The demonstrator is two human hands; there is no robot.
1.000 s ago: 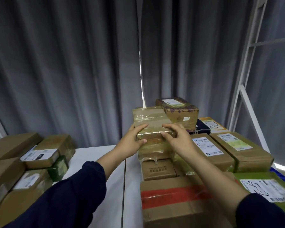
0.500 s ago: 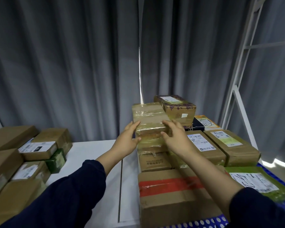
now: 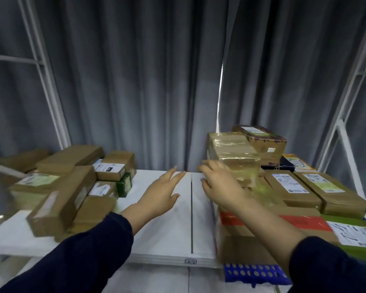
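Parcel (image 3: 234, 152): stiff, tape-slick, likely light; clasp opposite sides.
Left hand (image 3: 163, 197): spread, empty.
Right hand (image 3: 218, 187): loose, empty, parcel just beside its fingers.

Grey pleated curtains (image 3: 135, 81) fill the back from 9 to 3 o'clock. A thin slit of daylight (image 3: 220, 92) shows between two panels at 1 o'clock. White metal frame uprights (image 3: 49, 85) stand at 10 and 2 o'clock. The white desk (image 3: 167, 235) has a dark seam (image 3: 191, 218) at centre. At 5 o'clock is a blue perforated thing (image 3: 254, 273), perhaps a crate.
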